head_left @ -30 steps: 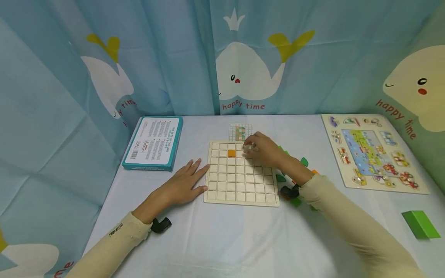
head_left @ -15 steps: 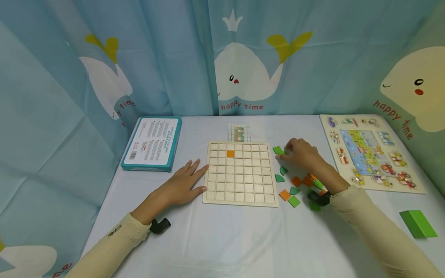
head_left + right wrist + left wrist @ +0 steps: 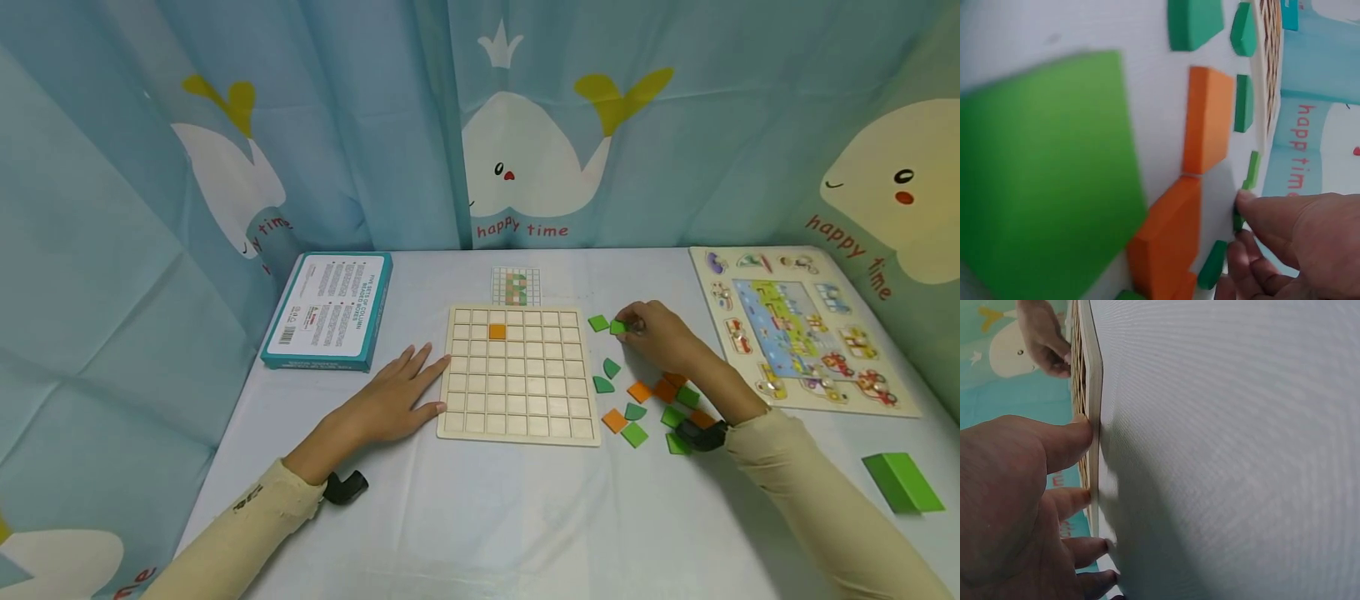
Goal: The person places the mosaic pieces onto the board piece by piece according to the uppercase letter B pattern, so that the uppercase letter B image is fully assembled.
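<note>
A pale wooden grid board (image 3: pixel 517 365) lies flat on the table, with one orange square tile (image 3: pixel 497 332) in its upper part. My left hand (image 3: pixel 395 394) rests at the board's left edge, fingers spread; in the left wrist view the thumb (image 3: pixel 1072 440) touches that edge. Right of the board, my right hand (image 3: pixel 660 335) pinches a green square tile (image 3: pixel 617 327) between thumb and fingers. Another green square tile (image 3: pixel 597 323) lies just left of it. Below are several loose pieces, among them an orange tile (image 3: pixel 615 421) and a dark green quarter-round piece (image 3: pixel 603 384).
A small pattern card (image 3: pixel 516 286) lies behind the board. A teal-edged box (image 3: pixel 328 308) stands at the back left. A picture puzzle board (image 3: pixel 802 333) lies at the back right, and a green block (image 3: pixel 902 483) sits at the right edge.
My right hand has left the board and moved right to the loose pieces, where it now pinches a green square tile. The left hand has stayed at the board's edge.
</note>
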The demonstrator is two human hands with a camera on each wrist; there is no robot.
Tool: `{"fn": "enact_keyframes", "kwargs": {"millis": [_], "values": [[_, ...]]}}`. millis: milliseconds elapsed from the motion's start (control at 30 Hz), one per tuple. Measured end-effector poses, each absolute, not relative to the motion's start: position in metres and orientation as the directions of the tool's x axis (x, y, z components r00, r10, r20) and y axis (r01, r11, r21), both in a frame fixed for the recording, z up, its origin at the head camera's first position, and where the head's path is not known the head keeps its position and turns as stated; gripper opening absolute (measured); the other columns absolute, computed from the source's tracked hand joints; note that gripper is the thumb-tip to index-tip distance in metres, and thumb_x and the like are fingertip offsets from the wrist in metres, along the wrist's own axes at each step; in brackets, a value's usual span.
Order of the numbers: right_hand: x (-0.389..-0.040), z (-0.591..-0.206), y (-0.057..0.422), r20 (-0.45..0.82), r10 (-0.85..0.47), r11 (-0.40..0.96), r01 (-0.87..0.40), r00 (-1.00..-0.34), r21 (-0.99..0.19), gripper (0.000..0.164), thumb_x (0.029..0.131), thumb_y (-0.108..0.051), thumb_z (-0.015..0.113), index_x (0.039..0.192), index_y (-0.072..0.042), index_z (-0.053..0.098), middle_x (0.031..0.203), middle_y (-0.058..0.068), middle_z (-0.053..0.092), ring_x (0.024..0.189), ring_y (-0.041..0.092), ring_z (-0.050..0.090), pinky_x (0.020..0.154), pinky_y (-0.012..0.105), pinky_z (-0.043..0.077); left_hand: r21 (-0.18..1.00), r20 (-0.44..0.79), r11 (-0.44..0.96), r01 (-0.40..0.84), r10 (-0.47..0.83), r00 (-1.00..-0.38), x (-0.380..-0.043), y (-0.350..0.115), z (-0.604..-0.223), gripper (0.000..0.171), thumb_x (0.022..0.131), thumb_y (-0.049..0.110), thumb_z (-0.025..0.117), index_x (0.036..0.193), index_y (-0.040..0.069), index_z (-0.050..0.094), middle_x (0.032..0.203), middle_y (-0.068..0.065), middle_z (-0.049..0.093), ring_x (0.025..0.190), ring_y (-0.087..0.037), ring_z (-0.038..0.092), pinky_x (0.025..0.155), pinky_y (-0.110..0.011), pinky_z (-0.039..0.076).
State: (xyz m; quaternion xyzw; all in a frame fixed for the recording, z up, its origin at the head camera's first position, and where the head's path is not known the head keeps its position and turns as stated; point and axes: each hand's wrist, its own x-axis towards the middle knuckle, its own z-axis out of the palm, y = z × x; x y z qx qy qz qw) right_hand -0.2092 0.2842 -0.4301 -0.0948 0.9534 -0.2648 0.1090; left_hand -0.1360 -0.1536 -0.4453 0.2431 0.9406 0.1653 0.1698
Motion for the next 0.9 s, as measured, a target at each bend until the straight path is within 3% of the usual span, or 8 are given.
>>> {"fn": "enact_keyframes", "kwargs": {"millis": [433, 900], "values": [[-0.217, -0.432, 0.285, -0.064, -0.224, 0.817, -0.151, -0.972, -0.556, 0.033, 0.108, -0.007, 0.060, 0.134, 0.013, 0.057, 0.125, 0.033, 0.053, 0.115, 0.047, 0.054, 0.096, 0.060, 0.048, 0.401, -0.234, 0.824, 0.401, 0.515, -0.825, -0.135, -0.154, -0.445, 0.073, 0.108, 0.049, 0.054, 0.170, 0.023, 0.025, 0.177, -0.015, 0.012, 0.163, -0.042, 0.008, 0.130, -0.059, 0.017], [-0.219, -0.428, 0.199, -0.121, -0.418, 0.718, -0.246, -0.901, -0.651, 0.030, 0.108, -0.007, 0.060, 0.134, 0.008, 0.058, 0.130, 0.027, 0.050, 0.119, 0.042, 0.057, 0.102, 0.053, 0.051, 0.400, -0.245, 0.827, 0.396, 0.513, -0.823, -0.137, -0.154, -0.444, 0.074, 0.109, 0.051, 0.052, 0.170, 0.024, 0.022, 0.177, -0.014, 0.010, 0.163, -0.040, 0.006, 0.130, -0.058, 0.015]]}}
